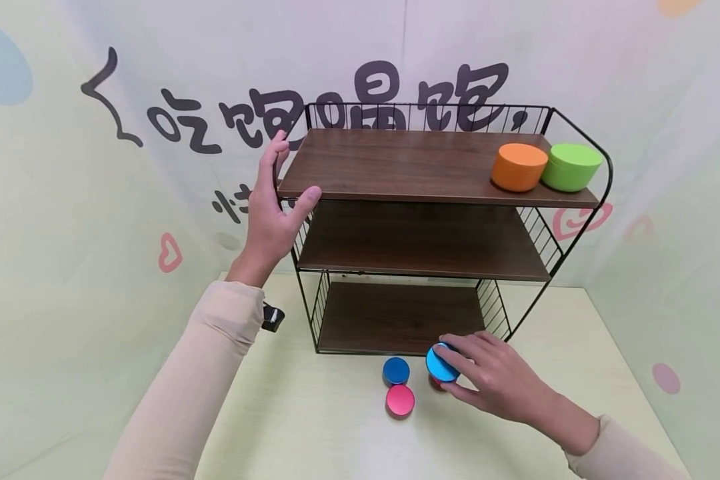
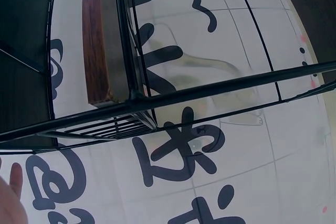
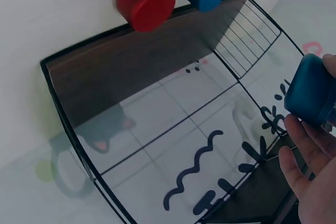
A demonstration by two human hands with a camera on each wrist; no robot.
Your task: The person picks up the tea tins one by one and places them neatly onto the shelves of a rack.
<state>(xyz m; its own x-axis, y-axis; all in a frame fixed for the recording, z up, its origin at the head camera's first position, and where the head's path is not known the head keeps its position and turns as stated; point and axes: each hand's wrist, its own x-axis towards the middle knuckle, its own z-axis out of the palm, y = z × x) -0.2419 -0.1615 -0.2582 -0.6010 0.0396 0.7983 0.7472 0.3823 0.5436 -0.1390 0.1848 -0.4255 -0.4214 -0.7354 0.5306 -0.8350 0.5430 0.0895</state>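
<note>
The bright-blue, round, metallic-looking tin is pinched in my right hand; my left hand, fingers spread, probably steadies the brown-wood, black-wire rack.

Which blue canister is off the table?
The brighter-blue canister, held by the right hand; the darker-blue one stands on the table beside a pinkish-red canister.

In the head view, the left forearm extends from half past seven. The left hand is raised at ten o'clock, left fingers toward twelve, left thumb spread toward one. The right forearm enters from four o'clock; the right hand, positioned lower, pinches toward ten.
</note>
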